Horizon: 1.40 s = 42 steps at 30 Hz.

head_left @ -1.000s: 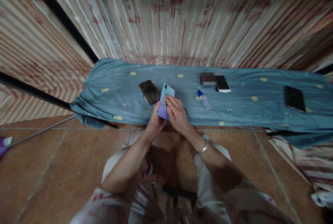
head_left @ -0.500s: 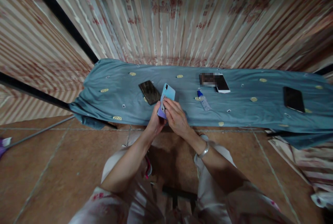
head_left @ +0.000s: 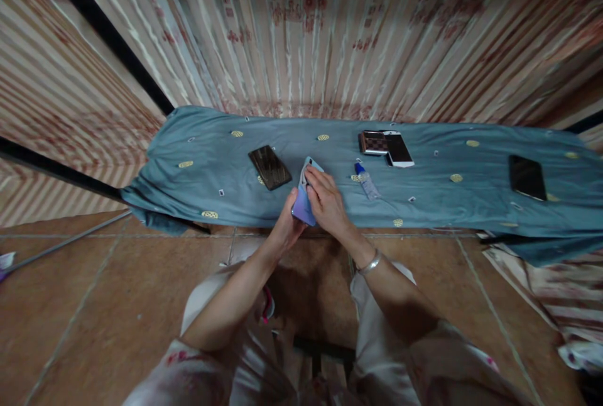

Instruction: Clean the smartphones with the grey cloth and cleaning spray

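Between hands [head_left: 328, 203]: phone [head_left: 303, 207] lengthwise toward curtain [head_left: 301, 48], camera foremost.

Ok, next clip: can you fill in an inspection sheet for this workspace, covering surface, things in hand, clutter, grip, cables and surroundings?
Surface: wrinkled teal printed sheet draped over it.
Things in hand: blue-purple phone, back up; what looks like a grey cloth on its back.
Clutter: glossy dark phone; brown checked item touching a white-edged phone; blue-capped clear bottle on its side; black flat device far right.
Grip: left hand holds the phone's near end; right hand has fingers on the cloth.
Cables: nothing seen that is clearly one.
Surroundings: striped floral curtain, black poles, brown tiled floor.
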### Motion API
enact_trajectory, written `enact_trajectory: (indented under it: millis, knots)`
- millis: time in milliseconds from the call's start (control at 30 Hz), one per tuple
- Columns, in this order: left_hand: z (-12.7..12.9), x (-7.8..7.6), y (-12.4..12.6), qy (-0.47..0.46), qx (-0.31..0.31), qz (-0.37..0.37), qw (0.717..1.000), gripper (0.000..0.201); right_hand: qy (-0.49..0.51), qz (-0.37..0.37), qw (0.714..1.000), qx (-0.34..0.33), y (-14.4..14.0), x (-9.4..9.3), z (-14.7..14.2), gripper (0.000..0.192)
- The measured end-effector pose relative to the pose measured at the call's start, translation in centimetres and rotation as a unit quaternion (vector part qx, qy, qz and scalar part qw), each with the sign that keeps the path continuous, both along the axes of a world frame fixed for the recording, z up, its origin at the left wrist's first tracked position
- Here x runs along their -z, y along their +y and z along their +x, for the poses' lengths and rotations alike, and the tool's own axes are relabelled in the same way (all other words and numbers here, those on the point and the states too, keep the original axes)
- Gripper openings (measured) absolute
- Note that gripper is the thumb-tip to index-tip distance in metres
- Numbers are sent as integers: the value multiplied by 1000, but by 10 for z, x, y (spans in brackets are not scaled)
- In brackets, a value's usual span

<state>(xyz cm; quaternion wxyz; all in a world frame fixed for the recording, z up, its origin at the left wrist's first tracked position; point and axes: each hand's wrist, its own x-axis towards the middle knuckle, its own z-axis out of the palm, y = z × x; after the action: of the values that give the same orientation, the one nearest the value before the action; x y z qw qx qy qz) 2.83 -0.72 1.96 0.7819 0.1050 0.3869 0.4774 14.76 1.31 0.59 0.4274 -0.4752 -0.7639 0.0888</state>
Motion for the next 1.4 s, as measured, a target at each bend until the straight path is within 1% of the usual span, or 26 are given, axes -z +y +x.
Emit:
enact_trajectory:
  millis: [167,267,333,400,500,633,767,900,1033,1233,1400]
  knots:
    - [0,-6,6,-22,-33,-13,999,38,6,-6,1000,-29,-13,0,-11,44]
    - [0,-10,7,-30,-70,4,997,38,11,1,999,-43,-21,1,-18,45]
    - [-2,-11,7,-30,-80,12,996,39,13,11,998,-53,-25,1,-22,45]
    - [-4,-9,8,-20,-83,10,996,38,9,17,998,-62,-30,0,-25,45]
    - [-8,-2,10,-7,-84,14,996,38,-4,17,997,-73,-35,-1,-28,46]
    - [-10,8,15,-19,-89,32,995,42,-25,16,996,-80,-39,0,-30,46]
    - [-10,5,17,-21,-109,25,994,36,-37,21,995,-87,-38,3,-29,46]
    - [-12,-2,18,5,-97,10,995,38,-39,21,995,-91,-37,8,-25,47]
    - [-15,-5,19,14,-101,10,995,39,-34,21,995,-93,-38,12,-20,49]
    - [-16,-8,20,-1,-109,9,994,39,-47,27,995,-86,-40,15,-13,48]
    - [-18,-11,20,-16,-86,7,996,45,-53,20,995,-86,-40,18,-9,47]
